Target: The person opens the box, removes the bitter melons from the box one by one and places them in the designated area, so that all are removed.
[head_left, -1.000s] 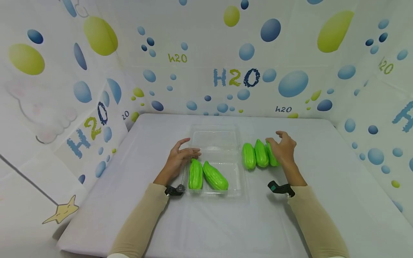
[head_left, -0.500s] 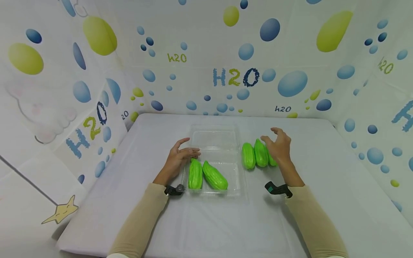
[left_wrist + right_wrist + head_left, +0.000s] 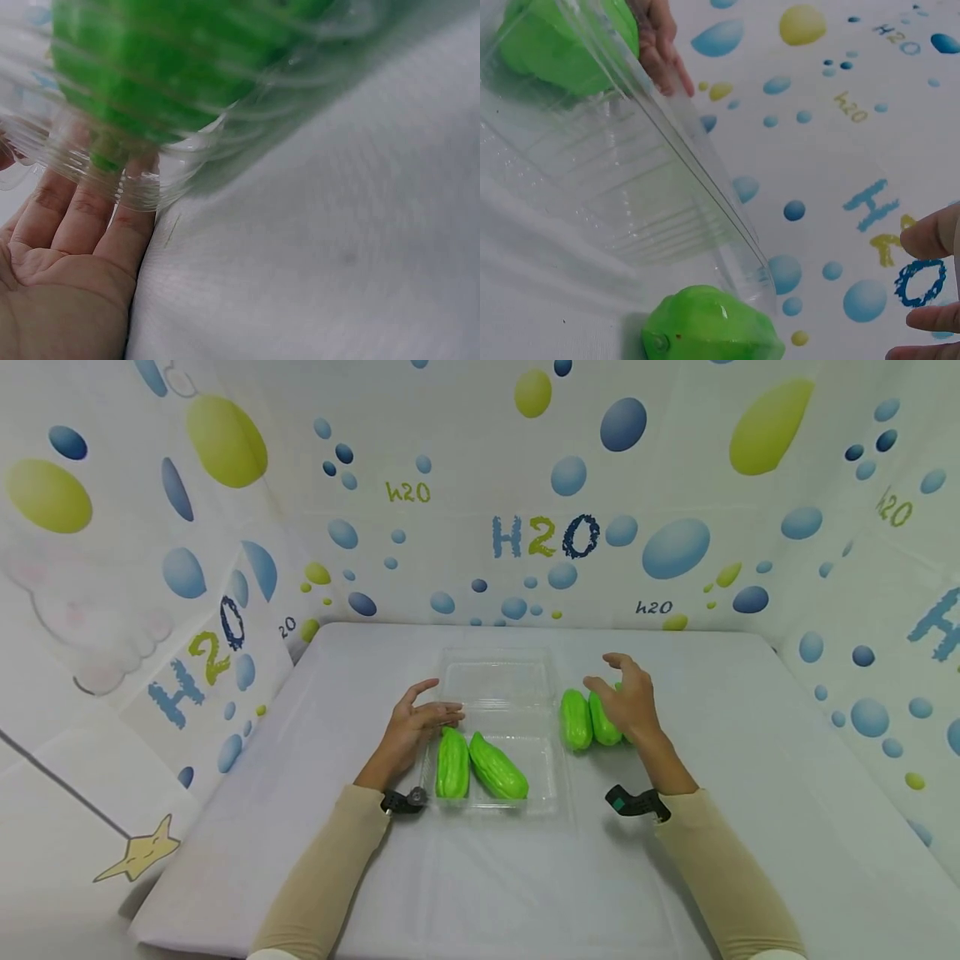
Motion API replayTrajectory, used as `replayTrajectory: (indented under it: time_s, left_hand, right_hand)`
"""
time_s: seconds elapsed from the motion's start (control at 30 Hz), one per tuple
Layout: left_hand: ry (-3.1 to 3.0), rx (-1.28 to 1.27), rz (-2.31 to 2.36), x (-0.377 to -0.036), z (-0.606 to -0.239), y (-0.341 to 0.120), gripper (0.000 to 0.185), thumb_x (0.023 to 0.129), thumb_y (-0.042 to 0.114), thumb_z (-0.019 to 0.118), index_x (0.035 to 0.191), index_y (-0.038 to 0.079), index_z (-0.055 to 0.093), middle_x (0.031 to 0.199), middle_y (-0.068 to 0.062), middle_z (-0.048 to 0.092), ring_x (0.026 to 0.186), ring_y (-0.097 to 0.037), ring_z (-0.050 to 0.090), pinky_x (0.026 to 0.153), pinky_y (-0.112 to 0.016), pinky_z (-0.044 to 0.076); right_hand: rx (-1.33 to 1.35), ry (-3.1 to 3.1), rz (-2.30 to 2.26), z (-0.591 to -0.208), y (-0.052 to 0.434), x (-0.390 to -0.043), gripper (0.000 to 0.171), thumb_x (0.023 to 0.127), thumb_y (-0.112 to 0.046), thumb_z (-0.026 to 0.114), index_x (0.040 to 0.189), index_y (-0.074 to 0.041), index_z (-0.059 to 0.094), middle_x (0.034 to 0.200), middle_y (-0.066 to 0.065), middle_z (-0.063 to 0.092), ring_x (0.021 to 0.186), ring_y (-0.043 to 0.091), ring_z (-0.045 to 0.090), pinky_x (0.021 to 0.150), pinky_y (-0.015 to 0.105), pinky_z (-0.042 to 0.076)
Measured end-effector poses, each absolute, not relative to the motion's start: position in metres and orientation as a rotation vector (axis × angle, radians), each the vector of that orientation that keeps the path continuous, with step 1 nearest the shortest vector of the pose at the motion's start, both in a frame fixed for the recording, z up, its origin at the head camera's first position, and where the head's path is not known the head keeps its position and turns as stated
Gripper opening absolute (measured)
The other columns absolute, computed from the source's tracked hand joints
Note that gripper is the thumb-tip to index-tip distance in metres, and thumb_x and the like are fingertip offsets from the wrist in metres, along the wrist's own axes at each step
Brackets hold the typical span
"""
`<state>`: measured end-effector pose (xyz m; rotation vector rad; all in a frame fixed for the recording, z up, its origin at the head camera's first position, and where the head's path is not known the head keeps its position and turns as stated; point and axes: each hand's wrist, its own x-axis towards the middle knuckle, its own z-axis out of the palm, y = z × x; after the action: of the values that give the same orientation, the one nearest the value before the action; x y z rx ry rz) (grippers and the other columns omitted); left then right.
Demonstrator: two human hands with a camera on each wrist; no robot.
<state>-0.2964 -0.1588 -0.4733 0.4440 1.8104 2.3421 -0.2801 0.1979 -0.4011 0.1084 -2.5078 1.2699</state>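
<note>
On a white desk (image 3: 750,793), the left hand (image 3: 411,727) rests with straight fingers against the left wall of a clear plastic container (image 3: 551,777) holding two green gourds (image 3: 480,764). Right of the container, the right hand (image 3: 628,697) hovers, fingers loosely spread, over three more gourds (image 3: 576,720) lying side by side.
</note>
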Motion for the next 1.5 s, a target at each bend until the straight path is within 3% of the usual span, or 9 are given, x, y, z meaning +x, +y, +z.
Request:
replayTrajectory:
  time_s: [0.43,0.7,1.03,1.5]
  left_hand:
    - [1.834,0.414,2.337,-0.296,-0.474,-0.156,0.062,0.096,0.009,0.053,0.147,0.007,0.017,0.115,-0.021,0.064,0.103,-0.033,0.064,0.09,-0.041,0.051]
    - [1.843,0.385,2.299,-0.286,-0.463,-0.155,0.06,0.096,0.005,0.052,0.146,0.009,0.02,0.121,-0.025,0.06,0.107,-0.036,0.061,0.093,-0.041,0.048]
    - [1.84,0.364,2.308,-0.286,-0.456,-0.153,0.06,0.096,0.005,0.052,0.146,0.008,0.02,0.118,-0.024,0.061,0.106,-0.035,0.062,0.093,-0.044,0.048]
    - [1.849,0.343,2.282,-0.282,-0.448,-0.155,0.061,0.095,0.006,0.053,0.146,0.009,0.02,0.119,-0.022,0.061,0.107,-0.034,0.062,0.095,-0.043,0.047]
  right_hand:
    - [0.322,-2.63,1.258,-0.393,0.166,-0.268,0.048,0.089,-0.035,0.061,0.128,-0.008,0.052,0.131,0.013,0.053,0.119,0.033,0.047,0.096,0.051,0.041]
    - [0.521,-2.666,1.15,-0.405,0.147,-0.266,0.041,0.084,-0.024,0.067,0.119,-0.003,0.06,0.121,0.012,0.06,0.116,0.03,0.051,0.098,0.047,0.041]
    - [0.628,-2.814,0.915,-0.409,0.128,-0.255,0.038,0.087,-0.033,0.062,0.117,-0.011,0.06,0.127,0.005,0.054,0.128,0.027,0.036,0.103,0.049,0.035]
    - [0.855,-2.838,0.789,-0.4,0.111,-0.244,0.038,0.088,-0.037,0.061,0.117,-0.013,0.06,0.127,0.005,0.052,0.125,0.024,0.039,0.1,0.048,0.039]
